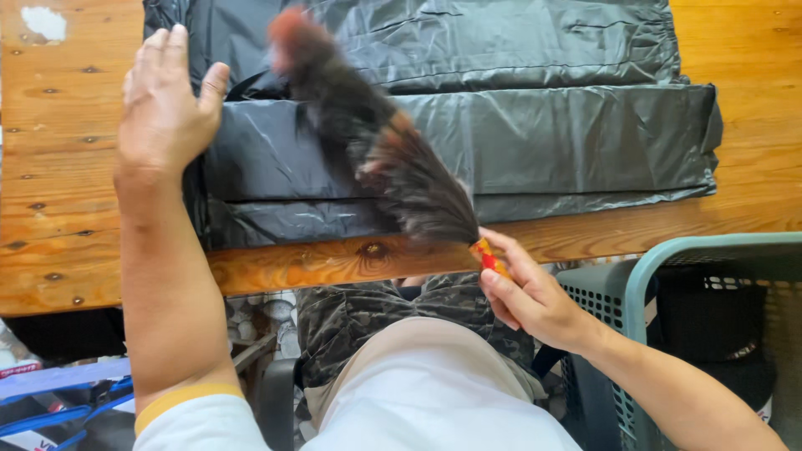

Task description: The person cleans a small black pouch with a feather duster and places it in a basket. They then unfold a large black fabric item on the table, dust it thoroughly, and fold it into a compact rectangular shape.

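Left hand (164, 98): open, flat on edge of black plastic bags (535, 142) | Right hand (526, 292): gripping handle of feather duster (376, 142), blurred feathers over bags | Bags: spread on wooden table (58, 184) | Green basket (668, 284): beside right forearm

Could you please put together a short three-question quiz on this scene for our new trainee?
1. True or false: the feather duster is in the left hand.
2. What lies under the duster? A) black plastic bags B) a white towel C) a metal tray
3. What stands beside the wooden table, at the person's right?

Key:
1. False; the right hand grips its handle.
2. A
3. A green plastic basket.
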